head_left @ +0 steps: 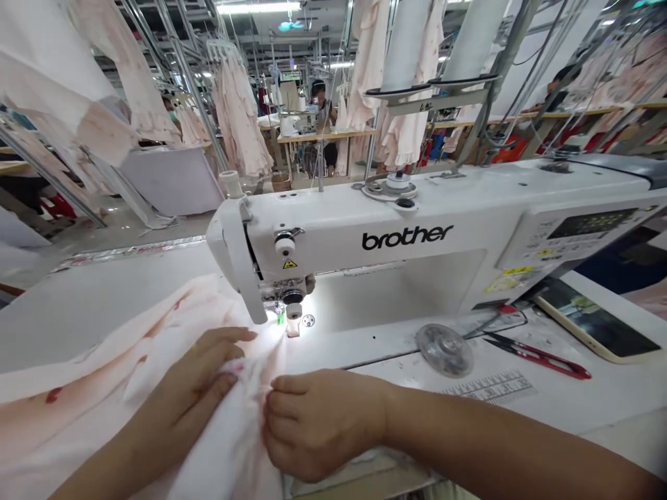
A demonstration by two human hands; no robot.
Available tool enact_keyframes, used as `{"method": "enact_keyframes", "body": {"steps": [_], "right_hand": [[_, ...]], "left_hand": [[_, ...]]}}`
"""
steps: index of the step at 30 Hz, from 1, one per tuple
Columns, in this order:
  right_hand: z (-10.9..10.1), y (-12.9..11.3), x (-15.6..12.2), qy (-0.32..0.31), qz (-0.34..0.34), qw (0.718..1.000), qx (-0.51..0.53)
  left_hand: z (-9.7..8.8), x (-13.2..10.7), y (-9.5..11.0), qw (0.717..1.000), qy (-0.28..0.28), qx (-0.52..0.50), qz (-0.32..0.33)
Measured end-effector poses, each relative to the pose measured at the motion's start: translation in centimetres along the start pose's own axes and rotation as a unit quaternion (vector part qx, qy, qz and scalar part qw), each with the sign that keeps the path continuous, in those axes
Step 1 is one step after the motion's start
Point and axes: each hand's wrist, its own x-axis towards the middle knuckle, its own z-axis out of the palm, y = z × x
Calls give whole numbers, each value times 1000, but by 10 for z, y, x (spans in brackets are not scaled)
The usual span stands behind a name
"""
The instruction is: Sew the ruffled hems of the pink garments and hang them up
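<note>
Pale pink printed fabric (156, 347) spreads over the left of the sewing table and runs up to the needle area of a white sewing machine (333, 236). My left hand (208, 375) grips a fold of it, thumb below and fingers on top, just in front of the presser foot (281, 316). To the right of that fold, my right hand (317, 420) is closed on the fabric's edge, fingers curled in. The machine's lamp lights the cloth beside the needle. What lies inside my right fingers is hidden.
Right of my hands lie a round clear bobbin case (445, 349), red-handled thread snips (542, 355) and a phone (597, 319). A ruler strip (490, 389) is on the tabletop. Thread cones (409, 45) stand above the machine; hanging garments (240, 111) and a seated person (326, 118) are beyond.
</note>
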Motion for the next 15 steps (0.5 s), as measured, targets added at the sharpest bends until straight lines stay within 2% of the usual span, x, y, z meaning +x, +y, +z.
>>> {"method": "enact_keyframes", "body": {"steps": [3,5,9,15], "right_hand": [[3,0,-2,43,11,999,4],[3,3,-6,52,22,998,5],[4,5,-12,-3,35,999,28],[4,12,-13,-71,80,994,14]], "left_hand": [[14,-2,0,992,-62,60,96],[25,-2,1,988,-68,68,118],[35,1,5,987,-59,62,137],[34,19,-3,981,-105,84,139]]}}
